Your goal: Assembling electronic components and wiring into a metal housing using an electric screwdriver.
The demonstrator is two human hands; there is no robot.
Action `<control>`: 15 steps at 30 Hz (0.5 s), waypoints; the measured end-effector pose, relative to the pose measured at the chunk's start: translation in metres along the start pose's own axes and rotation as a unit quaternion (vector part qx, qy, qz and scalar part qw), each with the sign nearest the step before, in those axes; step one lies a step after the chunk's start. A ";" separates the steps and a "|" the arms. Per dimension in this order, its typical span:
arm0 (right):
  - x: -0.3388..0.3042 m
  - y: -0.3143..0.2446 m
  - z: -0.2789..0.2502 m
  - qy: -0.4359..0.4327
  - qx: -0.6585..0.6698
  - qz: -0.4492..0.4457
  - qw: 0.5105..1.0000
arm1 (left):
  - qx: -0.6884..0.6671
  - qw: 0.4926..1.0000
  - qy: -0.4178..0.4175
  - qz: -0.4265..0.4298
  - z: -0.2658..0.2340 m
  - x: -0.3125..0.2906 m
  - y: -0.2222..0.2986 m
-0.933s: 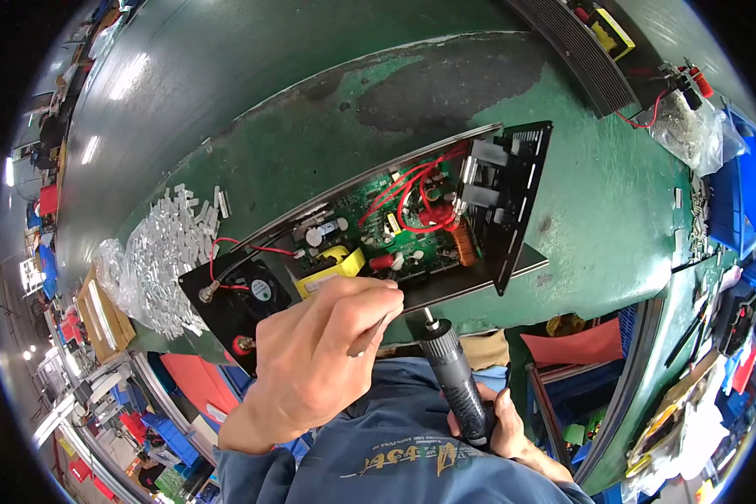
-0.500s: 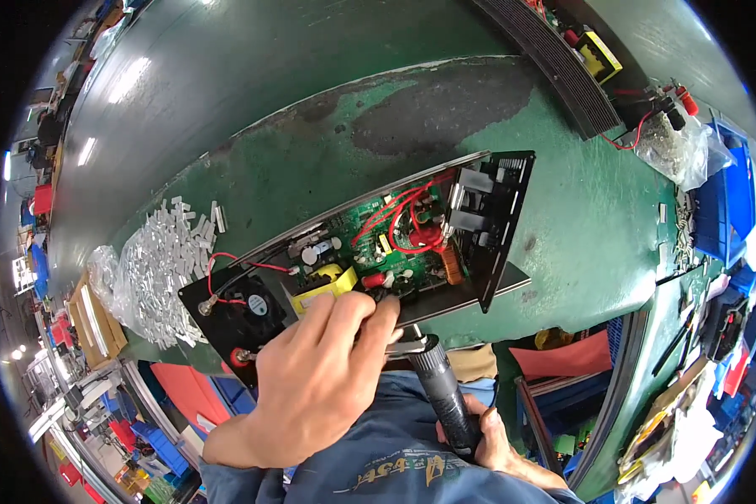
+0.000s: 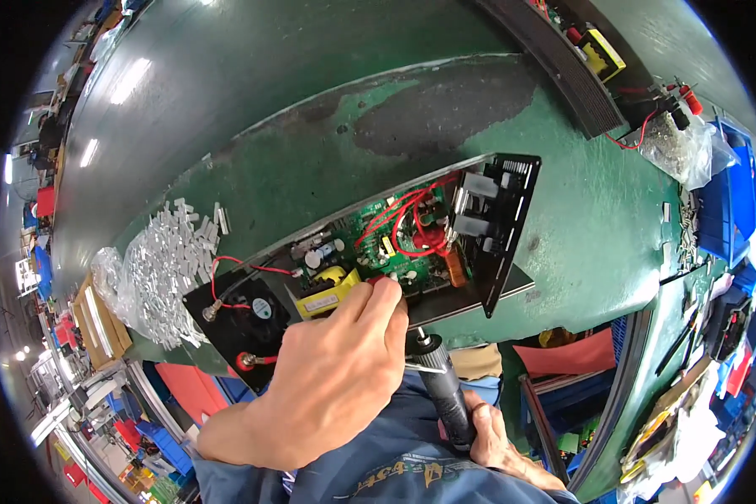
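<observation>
A black open metal housing (image 3: 512,281) with a green circuit board (image 3: 376,225) inside lies at a slant on the bench. Over its near side wall reaches my left hand (image 3: 336,378), fingers bent and close together, the tips down beside a yellow-wrapped transformer (image 3: 328,301). What the fingertips hold is hidden. My right hand (image 3: 496,433) is wrapped round a black electric screwdriver (image 3: 445,395), its bit pointing up at the housing's near wall. The black end panel (image 3: 235,319) with a fan label leans out at the left, joined by red wires.
A heap of small silver metal pieces (image 3: 164,277) spills from a plastic bag at left, by a cardboard box (image 3: 97,323). A second black finned housing (image 3: 554,63) stands at the far right. Blue bins (image 3: 722,206) and a clear bag of small parts (image 3: 676,151) line the right side.
My left hand has moved a little up and right, its fingers farther over the board. The housing has shifted slightly right. The screwdriver stays in my right hand, nearly in place.
</observation>
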State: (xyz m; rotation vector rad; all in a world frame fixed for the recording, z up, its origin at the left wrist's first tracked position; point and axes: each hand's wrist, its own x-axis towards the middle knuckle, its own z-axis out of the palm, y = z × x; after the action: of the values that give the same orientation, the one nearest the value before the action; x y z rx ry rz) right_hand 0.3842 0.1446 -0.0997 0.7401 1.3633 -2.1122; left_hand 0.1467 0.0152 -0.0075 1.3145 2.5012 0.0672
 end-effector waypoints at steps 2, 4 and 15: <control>0.002 0.007 0.002 -0.028 0.052 0.011 0.998 | -0.033 0.999 0.011 0.001 0.002 -0.004 0.000; 0.009 0.022 -0.002 -0.151 0.249 0.065 0.954 | -0.037 0.999 0.016 0.010 0.003 -0.003 -0.002; 0.000 0.034 -0.017 -0.018 0.013 -0.041 0.999 | -0.002 0.993 0.116 0.030 -0.009 -0.009 -0.003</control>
State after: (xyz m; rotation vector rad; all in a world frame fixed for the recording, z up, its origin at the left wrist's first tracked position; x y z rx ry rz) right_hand 0.4097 0.1479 -0.1269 0.6621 1.3716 -2.1993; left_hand 0.1462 0.0070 0.0032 1.4546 2.6485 0.2527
